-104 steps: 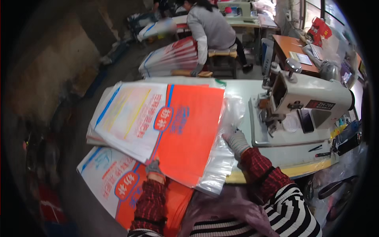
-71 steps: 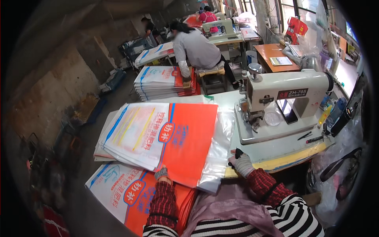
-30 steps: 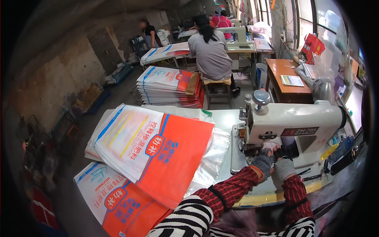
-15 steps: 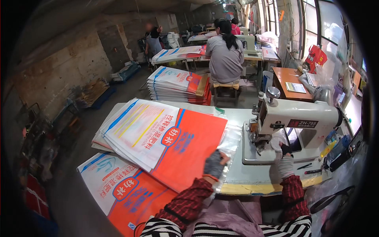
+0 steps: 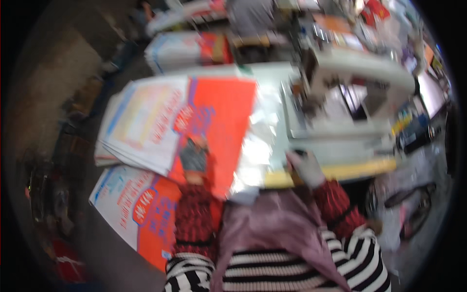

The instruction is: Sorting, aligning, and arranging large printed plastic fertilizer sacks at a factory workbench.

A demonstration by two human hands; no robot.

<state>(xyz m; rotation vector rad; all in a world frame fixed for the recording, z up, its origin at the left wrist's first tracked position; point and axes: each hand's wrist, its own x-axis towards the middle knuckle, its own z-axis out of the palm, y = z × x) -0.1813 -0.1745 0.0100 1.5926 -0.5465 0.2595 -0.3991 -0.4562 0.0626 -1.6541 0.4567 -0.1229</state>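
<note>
The picture is smeared by motion. My left hand (image 5: 195,158), in a grey glove with bare fingertips, lies on the near part of a stack of orange and white printed bags (image 5: 220,121); whether its fingers grip the top bag is too blurred to tell. Clear plastic (image 5: 255,141) sticks out along the stack's right edge. Over the yellow front edge of the table is my right hand (image 5: 306,168), in a pale glove with dark fingertips; its finger pose is blurred. Behind it stands a white sewing machine (image 5: 360,68), apart from both hands.
Another orange and white bag (image 5: 121,209) lies lower at the left. Beyond the table are a bundled pile of bags (image 5: 177,48) and a seated person in grey (image 5: 250,17). At the right are a dark cylindrical object (image 5: 416,138) and clear plastic sheeting (image 5: 404,194).
My view has tipped downward. My left hand has moved left, from the stack's right edge onto its near part. My right hand has drawn back from the sewing machine to the table's front edge.
</note>
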